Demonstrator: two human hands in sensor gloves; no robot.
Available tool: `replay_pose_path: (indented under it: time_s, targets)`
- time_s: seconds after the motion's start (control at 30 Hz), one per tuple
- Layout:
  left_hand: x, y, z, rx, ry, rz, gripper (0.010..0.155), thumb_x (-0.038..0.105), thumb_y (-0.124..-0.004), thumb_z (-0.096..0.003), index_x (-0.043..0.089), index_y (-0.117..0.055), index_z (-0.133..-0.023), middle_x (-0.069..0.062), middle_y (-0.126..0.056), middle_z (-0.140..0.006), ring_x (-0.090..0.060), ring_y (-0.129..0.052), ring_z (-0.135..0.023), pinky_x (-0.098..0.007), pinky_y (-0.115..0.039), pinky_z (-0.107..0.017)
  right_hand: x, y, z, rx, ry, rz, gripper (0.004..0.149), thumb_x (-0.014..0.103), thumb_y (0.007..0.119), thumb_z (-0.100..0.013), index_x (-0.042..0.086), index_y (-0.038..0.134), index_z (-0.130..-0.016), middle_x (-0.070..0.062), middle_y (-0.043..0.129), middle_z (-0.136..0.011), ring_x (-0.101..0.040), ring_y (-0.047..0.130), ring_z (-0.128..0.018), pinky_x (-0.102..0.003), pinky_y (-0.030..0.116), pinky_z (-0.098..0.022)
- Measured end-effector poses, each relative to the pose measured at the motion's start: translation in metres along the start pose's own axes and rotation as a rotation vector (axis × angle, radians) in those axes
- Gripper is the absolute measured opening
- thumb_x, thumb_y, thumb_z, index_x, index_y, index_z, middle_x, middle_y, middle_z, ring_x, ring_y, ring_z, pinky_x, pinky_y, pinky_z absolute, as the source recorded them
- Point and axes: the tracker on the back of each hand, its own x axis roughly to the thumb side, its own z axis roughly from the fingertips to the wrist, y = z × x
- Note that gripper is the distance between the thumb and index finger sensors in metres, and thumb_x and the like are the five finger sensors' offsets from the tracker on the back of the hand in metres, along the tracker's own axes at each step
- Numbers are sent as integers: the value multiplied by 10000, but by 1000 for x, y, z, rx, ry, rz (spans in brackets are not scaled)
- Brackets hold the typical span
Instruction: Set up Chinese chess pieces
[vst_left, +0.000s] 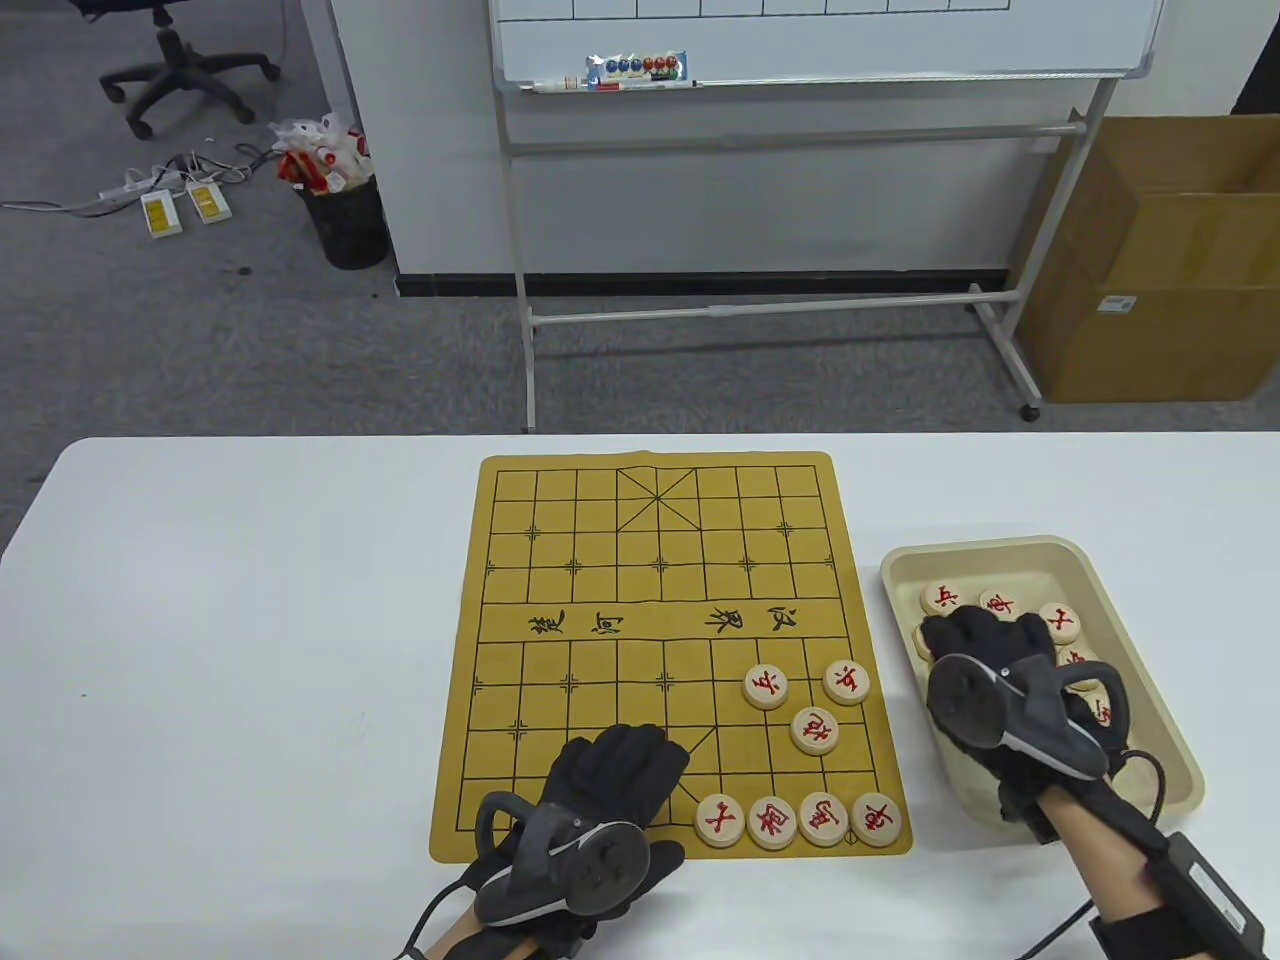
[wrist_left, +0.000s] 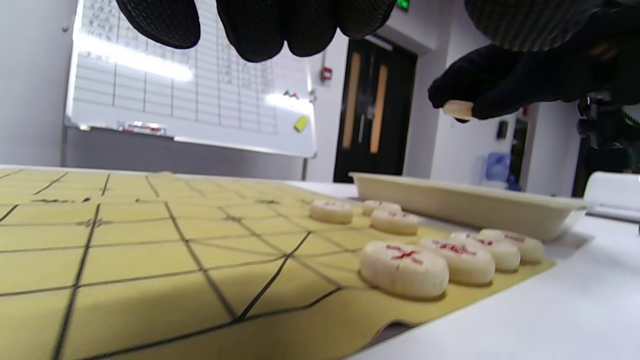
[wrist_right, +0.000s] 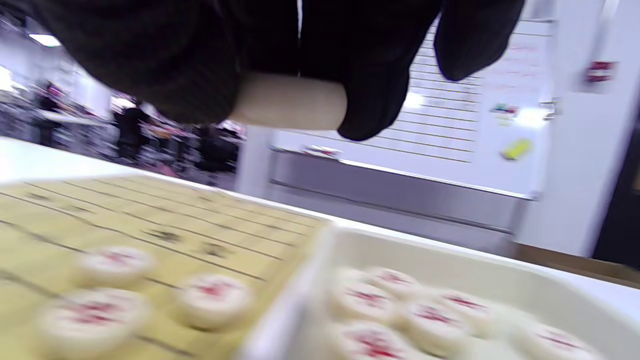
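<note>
1. Fingers (wrist_right: 380, 100) of our right hand (vst_left: 1010, 700) pinch one pale round chess piece (wrist_right: 292, 102) by its edge, thumb on one side and fingers on the other; the left wrist view shows this held piece lifted clear above the tray (vst_left: 1080, 560).
2. Our right hand hangs over the left part of the beige tray, which sits on the white table (vst_left: 250, 620) just right of the board (vst_left: 660, 560).
3. We count several loose pieces with red characters lying in the tray (vst_left: 942, 598), partly hidden under the hand.
4. Our left hand (vst_left: 590, 800) rests at the board's near edge, left of the bottom row; its fingers (wrist_left: 260, 30) hang together above the mat and hold nothing, though we cannot tell how far they are curled.
5. We see four pieces standing side by side along the board's near row at the right (vst_left: 797, 822), touching or nearly touching each other.
6. Further up the right side we see three more pieces (vst_left: 812, 731): two level with each other, and one nearer to us that sits between them.
7. All pieces on the board lie flat, red characters up.
8. Beyond the table we see a whiteboard on a wheeled stand (vst_left: 800, 60), a cardboard box (vst_left: 1170, 260) and a black bin (vst_left: 345, 220).
</note>
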Motion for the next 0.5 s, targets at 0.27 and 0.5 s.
replay_pose_path:
  time_s: [0.27, 0.5]
  targets:
    - [17, 13, 6, 205, -97, 168, 731, 535, -787, -360, 343, -498, -1003, 31, -648, -1010, -218, -733, -928, -516, -672, -737, 90, 9, 41, 50, -193, -516, 729, 446, 870, -408, 124, 659, -1028, -145, 768, -1020, -322, 933, -826, -609, 643, -717]
    - [37, 8, 11, 259, -209, 66, 607, 529, -809, -336, 435, -667, -919, 63, -741, -933, -184, -813, -848, -481, -722, -710, 108, 26, 48, 177, -241, -773, 834, 449, 873, -404, 54, 564, -1070, -172, 785, -996, -337, 949, -794, -600, 664, -699]
